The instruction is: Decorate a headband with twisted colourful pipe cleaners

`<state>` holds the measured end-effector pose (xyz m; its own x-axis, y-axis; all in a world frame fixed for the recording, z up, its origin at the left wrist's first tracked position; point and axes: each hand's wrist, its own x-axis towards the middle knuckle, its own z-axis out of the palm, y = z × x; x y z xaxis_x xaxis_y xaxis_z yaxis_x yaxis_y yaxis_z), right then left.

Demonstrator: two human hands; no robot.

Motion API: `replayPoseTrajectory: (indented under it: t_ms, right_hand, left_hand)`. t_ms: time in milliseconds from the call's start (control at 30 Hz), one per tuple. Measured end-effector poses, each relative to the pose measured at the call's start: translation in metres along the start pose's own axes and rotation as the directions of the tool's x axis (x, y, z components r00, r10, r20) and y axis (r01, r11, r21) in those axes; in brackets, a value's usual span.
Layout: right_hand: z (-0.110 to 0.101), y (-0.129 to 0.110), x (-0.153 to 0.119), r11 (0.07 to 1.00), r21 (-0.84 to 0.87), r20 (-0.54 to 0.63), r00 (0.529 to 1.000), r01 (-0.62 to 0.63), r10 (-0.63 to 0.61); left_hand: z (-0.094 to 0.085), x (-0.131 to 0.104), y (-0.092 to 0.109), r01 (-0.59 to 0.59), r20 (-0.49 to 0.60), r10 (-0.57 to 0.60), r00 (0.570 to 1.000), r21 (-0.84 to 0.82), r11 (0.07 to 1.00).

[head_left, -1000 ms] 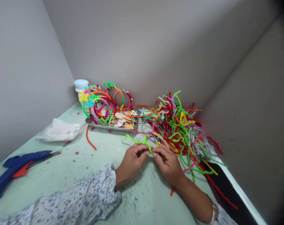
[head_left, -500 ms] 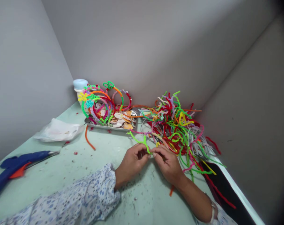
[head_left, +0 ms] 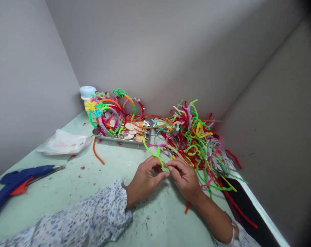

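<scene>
A bright green fuzzy stem (head_left: 158,154), bent with a short upright end, is held between both hands above the table's middle. My left hand (head_left: 147,176) pinches it with thumb and fingers. Close against it on the right, the fingertips of my right hand (head_left: 184,176) are closed on the stem's lower end. Behind the right hand lies a tangled heap of colourful fuzzy stems (head_left: 194,144). Fuzzy-wrapped hoops with flower shapes (head_left: 111,113) rest on a metal tray (head_left: 119,139) holding flat pieces.
Blue-handled scissors (head_left: 22,178) lie at the left on the pale green table (head_left: 94,185). Near them are a white plastic packet (head_left: 65,143) and an orange stem (head_left: 96,152). A blue-lidded container (head_left: 88,92) stands at the back; a black flat object (head_left: 244,202) lies at the right edge.
The stem's long free end has swung slightly up and to the right. My left thumb has shifted right, nearer the right fingertips.
</scene>
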<state>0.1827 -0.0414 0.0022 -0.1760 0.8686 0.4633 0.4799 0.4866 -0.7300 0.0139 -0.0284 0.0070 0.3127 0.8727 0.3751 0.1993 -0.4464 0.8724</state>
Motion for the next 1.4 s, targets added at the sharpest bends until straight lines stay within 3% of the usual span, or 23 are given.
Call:
replayPoseTrajectory:
  t_ms: [267, 400, 800, 1400]
  right_hand:
    - [0.006, 0.000, -0.003, 0.992, -0.113, 0.014, 0.998, 0.063, -0.062]
    - [0.008, 0.000, -0.002, 0.987, -0.140, -0.005, 0.996, 0.082, -0.084]
    - [0.011, -0.001, 0.000, 0.986, -0.145, -0.019, 0.996, 0.087, -0.091]
    - [0.012, 0.003, -0.001, 0.984, -0.173, -0.030, 0.998, 0.043, -0.049]
  left_hand:
    - [0.006, -0.003, 0.008, 0.178, -0.128, -0.188, 0.974, -0.086, 0.980]
    - [0.008, -0.003, 0.010, 0.230, -0.141, -0.255, 0.957, -0.172, 0.958]
    - [0.011, -0.003, 0.004, 0.257, -0.149, -0.337, 0.930, -0.393, 0.883]
    - [0.011, 0.004, 0.000, 0.293, -0.155, -0.427, 0.891, -0.521, 0.801]
